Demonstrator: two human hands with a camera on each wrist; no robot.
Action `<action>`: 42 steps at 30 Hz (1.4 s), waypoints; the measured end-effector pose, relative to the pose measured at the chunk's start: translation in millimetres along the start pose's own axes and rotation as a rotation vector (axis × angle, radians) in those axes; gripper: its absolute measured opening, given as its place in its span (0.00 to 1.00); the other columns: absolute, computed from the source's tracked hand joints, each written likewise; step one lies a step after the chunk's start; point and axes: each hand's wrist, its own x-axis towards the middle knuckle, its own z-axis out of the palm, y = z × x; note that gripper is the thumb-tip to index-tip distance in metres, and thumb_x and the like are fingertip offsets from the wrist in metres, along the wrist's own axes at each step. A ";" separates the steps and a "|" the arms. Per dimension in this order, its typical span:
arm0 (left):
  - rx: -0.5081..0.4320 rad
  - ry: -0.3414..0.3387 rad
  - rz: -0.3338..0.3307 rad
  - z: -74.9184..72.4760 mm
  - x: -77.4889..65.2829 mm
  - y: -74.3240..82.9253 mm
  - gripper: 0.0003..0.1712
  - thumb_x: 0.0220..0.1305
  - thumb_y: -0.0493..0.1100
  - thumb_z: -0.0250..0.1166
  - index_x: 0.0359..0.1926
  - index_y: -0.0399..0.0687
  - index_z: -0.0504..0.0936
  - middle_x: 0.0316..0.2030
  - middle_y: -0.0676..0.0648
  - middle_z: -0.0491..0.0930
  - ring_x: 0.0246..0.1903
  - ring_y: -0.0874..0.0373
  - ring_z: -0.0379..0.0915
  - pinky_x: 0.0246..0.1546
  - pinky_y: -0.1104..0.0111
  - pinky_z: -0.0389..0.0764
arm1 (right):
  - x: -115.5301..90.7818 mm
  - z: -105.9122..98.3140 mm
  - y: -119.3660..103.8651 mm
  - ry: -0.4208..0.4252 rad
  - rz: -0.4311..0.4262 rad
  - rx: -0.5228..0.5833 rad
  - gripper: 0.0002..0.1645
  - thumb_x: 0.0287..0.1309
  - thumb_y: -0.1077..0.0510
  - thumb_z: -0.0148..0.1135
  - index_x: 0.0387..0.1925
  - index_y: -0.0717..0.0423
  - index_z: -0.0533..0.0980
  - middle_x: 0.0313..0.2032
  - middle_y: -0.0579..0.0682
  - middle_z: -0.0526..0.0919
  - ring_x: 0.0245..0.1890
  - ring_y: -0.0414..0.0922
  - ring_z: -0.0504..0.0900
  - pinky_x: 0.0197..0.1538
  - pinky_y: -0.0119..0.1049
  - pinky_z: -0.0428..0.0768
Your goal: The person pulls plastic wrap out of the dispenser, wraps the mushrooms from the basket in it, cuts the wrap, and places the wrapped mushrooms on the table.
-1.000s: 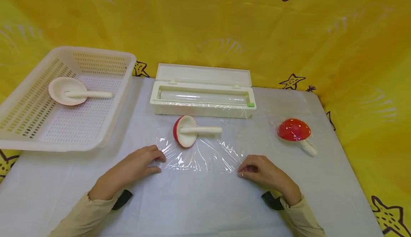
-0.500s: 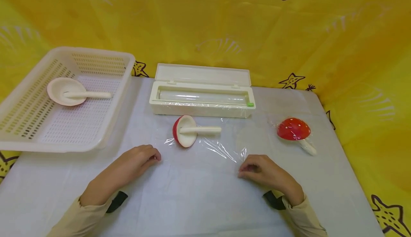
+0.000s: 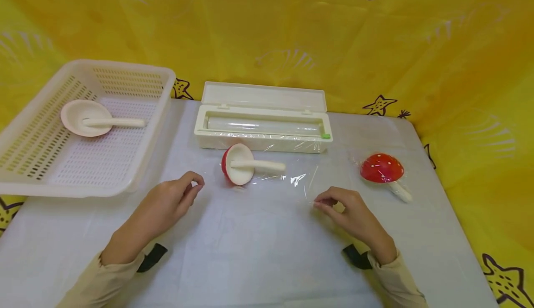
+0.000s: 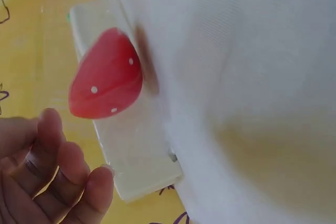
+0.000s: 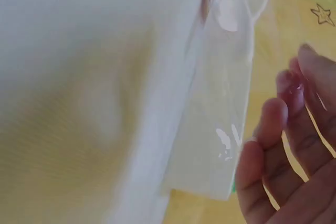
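My left hand (image 3: pixel 164 204) pinches the near left corner of a clear sheet of cling film (image 3: pixel 298 179). The near right corner is between the thumb and fingertips of my right hand (image 3: pixel 352 213). Both hands are raised, with the film between them. A toy mushroom (image 3: pixel 241 171) lies sideways on the film, its red cap to the left and its white stem pointing right. In the left wrist view the mushroom's spotted cap (image 4: pixel 107 80) shows beyond the fingers. Behind it, the film runs back to an open white cling film dispenser (image 3: pixel 263 142) holding a roll.
A white perforated basket (image 3: pixel 143 160) at the left contains another toy mushroom (image 3: pixel 85 118), underside up. On the right lies a red spotted mushroom (image 3: pixel 381 169) wrapped in film. A yellow patterned cloth (image 3: pixel 354 53) hangs behind the white table (image 3: pixel 258 261).
Both hands have risen, lifting the film's near edge. The left hand drew slightly left and its fingers closed on the film. The mushroom has shifted slightly away and left.
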 end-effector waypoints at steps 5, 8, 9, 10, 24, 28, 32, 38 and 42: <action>-0.132 -0.030 -0.113 -0.3 6.6 3.6 0.05 0.70 0.33 0.58 0.42 0.45 0.71 0.20 0.58 0.78 0.19 0.70 0.65 0.22 0.74 0.69 | 9.3 -1.4 -1.6 0.070 0.015 -0.008 0.13 0.49 0.68 0.74 0.36 0.53 0.82 0.31 0.41 0.86 0.30 0.34 0.76 0.35 0.25 0.79; -0.220 -0.011 -0.167 1.2 11.7 3.8 0.03 0.72 0.34 0.55 0.44 0.43 0.69 0.23 0.52 0.83 0.21 0.64 0.73 0.24 0.72 0.73 | 15.5 -1.2 -1.5 0.115 0.015 -0.008 0.13 0.49 0.70 0.72 0.36 0.54 0.82 0.30 0.43 0.85 0.29 0.34 0.76 0.34 0.25 0.78; -0.247 0.002 -0.182 1.8 13.5 3.4 0.03 0.73 0.34 0.54 0.44 0.42 0.69 0.24 0.50 0.84 0.22 0.62 0.76 0.25 0.72 0.74 | 17.6 -1.0 -1.4 0.131 0.015 -0.006 0.13 0.49 0.71 0.72 0.36 0.55 0.82 0.30 0.43 0.85 0.29 0.34 0.76 0.34 0.25 0.78; -0.271 0.015 -0.197 2.7 15.4 2.9 0.02 0.74 0.35 0.53 0.44 0.42 0.68 0.25 0.49 0.85 0.23 0.60 0.78 0.25 0.72 0.75 | 19.8 -0.9 -1.3 0.147 0.016 -0.003 0.13 0.49 0.71 0.72 0.37 0.55 0.82 0.30 0.43 0.85 0.29 0.34 0.76 0.34 0.25 0.78; -0.656 0.125 -0.353 12.3 45.5 -2.5 0.11 0.77 0.40 0.47 0.47 0.33 0.64 0.35 0.33 0.80 0.29 0.62 0.80 0.32 0.68 0.85 | 51.1 -0.8 -1.9 0.304 0.140 0.031 0.05 0.60 0.65 0.67 0.38 0.61 0.81 0.33 0.52 0.87 0.31 0.35 0.77 0.35 0.24 0.77; -0.697 0.168 -0.402 17.2 56.6 -3.7 0.11 0.77 0.39 0.46 0.47 0.32 0.63 0.38 0.33 0.78 0.30 0.65 0.78 0.31 0.68 0.86 | 64.3 0.4 -2.2 0.353 0.208 0.053 0.06 0.61 0.62 0.66 0.38 0.62 0.81 0.32 0.54 0.86 0.31 0.36 0.77 0.35 0.24 0.76; -0.718 0.206 -0.460 22.1 67.2 -5.0 0.11 0.77 0.40 0.47 0.48 0.34 0.63 0.40 0.35 0.77 0.32 0.63 0.79 0.31 0.68 0.86 | 77.5 3.6 -1.0 0.384 0.278 0.077 0.09 0.64 0.59 0.64 0.39 0.62 0.80 0.33 0.56 0.85 0.31 0.39 0.77 0.34 0.24 0.75; -0.709 0.242 -0.505 29.7 80.5 -8.2 0.14 0.77 0.42 0.49 0.51 0.32 0.63 0.40 0.35 0.77 0.32 0.60 0.78 0.32 0.70 0.86 | 94.8 8.4 1.3 0.434 0.325 0.071 0.11 0.64 0.57 0.64 0.38 0.63 0.80 0.32 0.57 0.85 0.30 0.43 0.77 0.32 0.22 0.73; -0.660 0.248 -0.532 35.7 87.4 -11.0 0.14 0.77 0.42 0.49 0.52 0.33 0.65 0.41 0.36 0.76 0.34 0.55 0.77 0.31 0.69 0.86 | 103.7 13.2 4.8 0.459 0.324 0.049 0.11 0.62 0.57 0.65 0.36 0.64 0.82 0.31 0.58 0.86 0.29 0.46 0.78 0.32 0.20 0.73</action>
